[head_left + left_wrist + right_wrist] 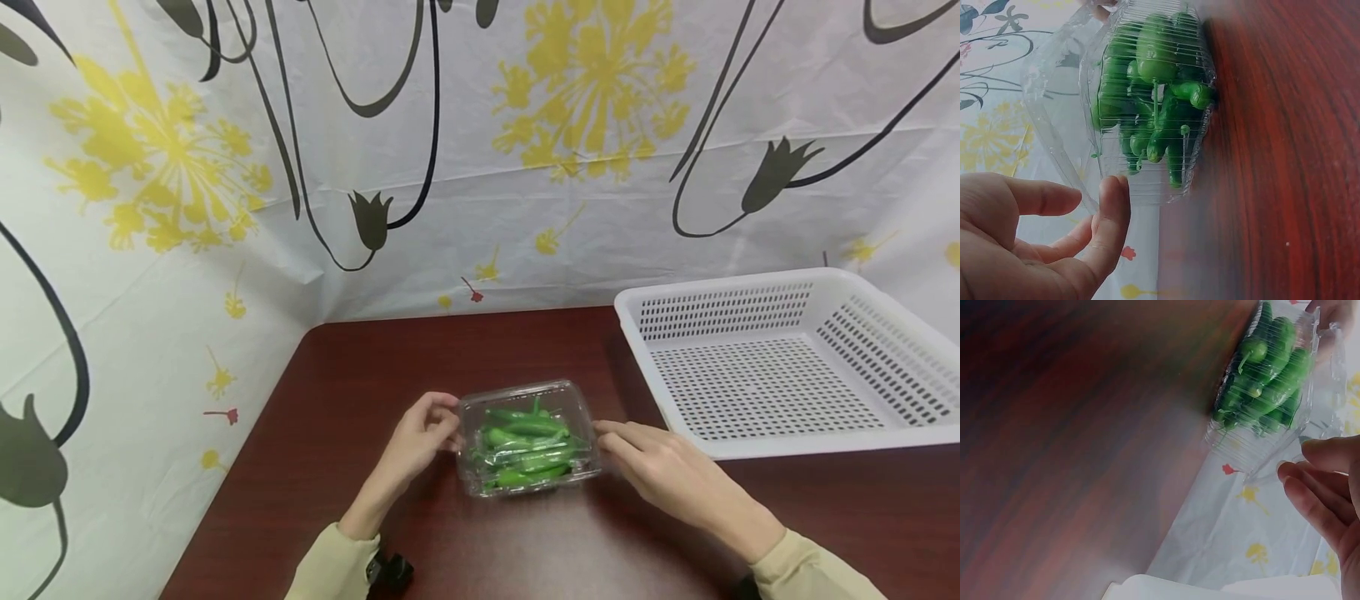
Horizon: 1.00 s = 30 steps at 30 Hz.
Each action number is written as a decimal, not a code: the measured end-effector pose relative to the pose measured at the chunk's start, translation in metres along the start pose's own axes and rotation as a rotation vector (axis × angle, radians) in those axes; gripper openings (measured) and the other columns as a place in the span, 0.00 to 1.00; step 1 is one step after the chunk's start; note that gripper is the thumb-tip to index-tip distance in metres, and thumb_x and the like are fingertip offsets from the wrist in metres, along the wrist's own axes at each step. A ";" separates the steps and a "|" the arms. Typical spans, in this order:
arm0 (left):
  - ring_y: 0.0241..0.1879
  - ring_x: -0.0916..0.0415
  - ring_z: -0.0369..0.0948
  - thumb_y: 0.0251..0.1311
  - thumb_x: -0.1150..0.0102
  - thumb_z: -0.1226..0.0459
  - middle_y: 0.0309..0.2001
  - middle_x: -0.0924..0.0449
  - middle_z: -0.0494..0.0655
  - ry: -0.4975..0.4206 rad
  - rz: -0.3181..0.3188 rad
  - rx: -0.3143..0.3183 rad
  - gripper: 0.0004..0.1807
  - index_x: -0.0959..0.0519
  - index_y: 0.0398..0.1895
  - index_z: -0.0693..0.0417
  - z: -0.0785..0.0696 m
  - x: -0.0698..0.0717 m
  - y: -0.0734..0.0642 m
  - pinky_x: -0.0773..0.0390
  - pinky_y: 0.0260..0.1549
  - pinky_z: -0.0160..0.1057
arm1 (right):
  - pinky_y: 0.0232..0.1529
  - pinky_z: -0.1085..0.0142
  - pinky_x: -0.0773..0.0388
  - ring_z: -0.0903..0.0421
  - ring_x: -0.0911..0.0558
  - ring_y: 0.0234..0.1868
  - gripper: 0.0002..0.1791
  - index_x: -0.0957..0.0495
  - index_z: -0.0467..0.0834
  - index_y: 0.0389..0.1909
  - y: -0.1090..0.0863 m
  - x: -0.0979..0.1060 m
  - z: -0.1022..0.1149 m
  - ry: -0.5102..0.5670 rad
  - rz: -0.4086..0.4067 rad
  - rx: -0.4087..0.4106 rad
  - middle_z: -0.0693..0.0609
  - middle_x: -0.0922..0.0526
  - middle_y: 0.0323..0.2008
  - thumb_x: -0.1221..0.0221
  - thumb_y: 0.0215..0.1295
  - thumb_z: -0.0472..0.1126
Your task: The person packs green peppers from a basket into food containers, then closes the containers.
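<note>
A transparent plastic clamshell box (474, 483) sits on the table, with several green peppers (528, 442) inside. Both wrist views show its lid (1054, 134) standing somewhat apart from the ribbed base (1232, 447). At the box's left edge, my left hand (423, 433) has its thumb and bent fingers around a corner of the rim. My right hand (663, 467) holds the opposite edge, thumb and fingertips (1310, 503) at the lid's rim. How firmly either hand presses cannot be told.
To the right stands a white perforated plastic basket (637, 333), close behind my right hand. The dark red-brown table (360, 367) runs back to a white cloth (480, 208) printed with flowers, which also hangs on the left.
</note>
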State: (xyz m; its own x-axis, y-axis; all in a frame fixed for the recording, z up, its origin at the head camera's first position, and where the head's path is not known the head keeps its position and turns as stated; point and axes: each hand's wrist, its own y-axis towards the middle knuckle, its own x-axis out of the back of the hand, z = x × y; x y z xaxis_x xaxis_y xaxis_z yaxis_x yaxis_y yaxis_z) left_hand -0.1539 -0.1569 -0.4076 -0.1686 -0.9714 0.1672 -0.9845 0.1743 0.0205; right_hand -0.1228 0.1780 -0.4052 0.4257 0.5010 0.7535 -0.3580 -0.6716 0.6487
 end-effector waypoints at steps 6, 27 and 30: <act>0.29 0.19 0.45 0.66 0.47 0.77 0.35 0.22 0.57 0.002 0.013 0.004 0.15 0.29 0.55 0.69 0.001 0.001 0.000 0.15 0.33 0.41 | 0.40 0.59 0.16 0.51 0.13 0.40 0.22 0.21 0.40 0.37 0.000 0.000 0.001 -0.002 -0.001 0.015 0.45 0.14 0.44 0.62 0.83 0.43; 0.30 0.18 0.46 0.65 0.45 0.76 0.38 0.27 0.55 0.039 0.020 0.031 0.19 0.30 0.59 0.67 -0.004 -0.001 -0.007 0.14 0.34 0.43 | 0.38 0.59 0.17 0.52 0.15 0.37 0.23 0.20 0.40 0.38 -0.001 0.006 0.001 -0.025 0.037 0.030 0.46 0.16 0.44 0.63 0.82 0.43; 0.30 0.18 0.46 0.66 0.45 0.76 0.38 0.27 0.56 0.049 0.034 0.033 0.20 0.31 0.61 0.66 -0.004 -0.001 -0.009 0.14 0.34 0.46 | 0.38 0.58 0.17 0.51 0.15 0.36 0.23 0.20 0.40 0.39 -0.001 0.006 0.001 -0.027 0.038 0.035 0.45 0.16 0.44 0.64 0.82 0.43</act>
State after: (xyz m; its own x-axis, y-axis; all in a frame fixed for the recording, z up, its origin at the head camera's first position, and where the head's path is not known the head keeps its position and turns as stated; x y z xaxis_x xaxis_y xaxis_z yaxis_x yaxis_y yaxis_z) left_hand -0.1445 -0.1570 -0.4036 -0.2004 -0.9557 0.2154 -0.9794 0.2011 -0.0188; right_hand -0.1193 0.1811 -0.4019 0.4348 0.4599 0.7742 -0.3453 -0.7089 0.6150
